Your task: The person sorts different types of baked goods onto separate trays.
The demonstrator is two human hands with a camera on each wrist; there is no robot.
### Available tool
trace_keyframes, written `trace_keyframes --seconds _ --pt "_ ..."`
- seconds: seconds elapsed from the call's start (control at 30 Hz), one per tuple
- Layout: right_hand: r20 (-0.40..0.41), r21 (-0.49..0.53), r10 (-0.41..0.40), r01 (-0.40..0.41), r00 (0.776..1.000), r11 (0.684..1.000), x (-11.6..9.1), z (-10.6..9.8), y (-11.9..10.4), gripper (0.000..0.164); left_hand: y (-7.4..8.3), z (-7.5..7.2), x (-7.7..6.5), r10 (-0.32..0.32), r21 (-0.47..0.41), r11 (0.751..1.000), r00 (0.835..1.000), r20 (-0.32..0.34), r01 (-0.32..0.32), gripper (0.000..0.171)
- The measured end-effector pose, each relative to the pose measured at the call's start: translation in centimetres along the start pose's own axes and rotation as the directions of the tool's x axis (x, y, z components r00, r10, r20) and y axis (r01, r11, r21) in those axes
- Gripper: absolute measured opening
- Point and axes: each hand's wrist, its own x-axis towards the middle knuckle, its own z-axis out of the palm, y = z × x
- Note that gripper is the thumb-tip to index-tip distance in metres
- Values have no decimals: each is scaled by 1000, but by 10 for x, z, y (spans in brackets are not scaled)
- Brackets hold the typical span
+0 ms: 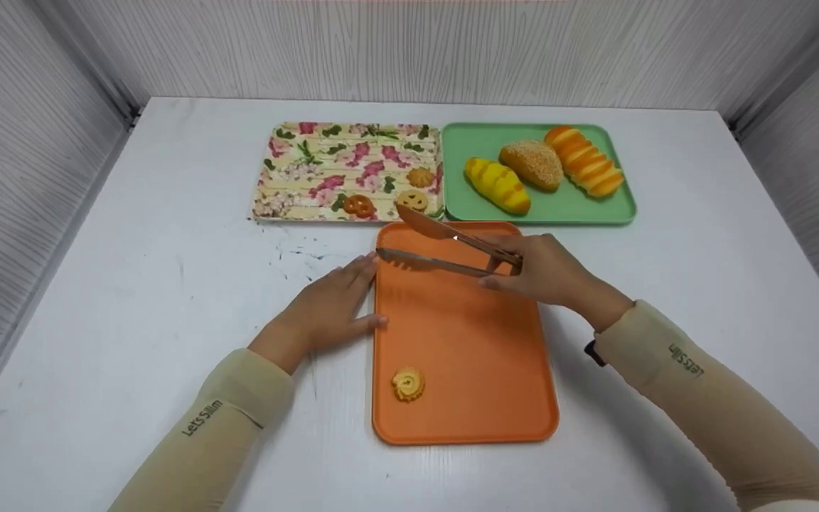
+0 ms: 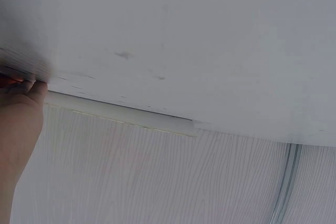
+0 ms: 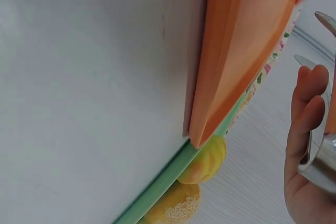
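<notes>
My right hand [image 1: 548, 270] grips metal tongs [image 1: 470, 245] above the upper part of an orange tray [image 1: 466, 355]. The arms of the tongs are spread, with nothing between them, and their upper tip overlaps the floral tray in the head view. With fingers extended, my left hand [image 1: 331, 309] rests against the orange tray's left edge. A swirled butter cookie [image 1: 408, 384] lies in that tray's lower left corner. In the right wrist view the tongs' rear end [image 3: 320, 163] shows in the palm.
Behind the orange tray, a floral tray [image 1: 296, 149] holds a pretzel cookie [image 1: 359, 206], a round cookie with holes [image 1: 411, 200] and a scalloped cookie [image 1: 421, 177]. Beside it, a green tray [image 1: 466, 142] carries a yellow bread [image 1: 497, 185], a seeded bun [image 1: 534, 163] and a sliced-looking loaf [image 1: 584, 162].
</notes>
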Motion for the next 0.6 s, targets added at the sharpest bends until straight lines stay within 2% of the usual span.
trace_keyframes --seconds 0.2,0.37,0.6 --pt "66 26 -44 43 997 999 -19 7 -1 62 0 0 0 3 -2 1000 1000 -3 -3 91" --pt "136 41 -120 115 983 993 -33 8 0 62 0 -1 -1 13 -5 1000 1000 -11 -13 89" --pt "231 117 -159 135 960 984 -46 7 -2 59 0 -1 0 1 -13 1000 1000 7 -1 91"
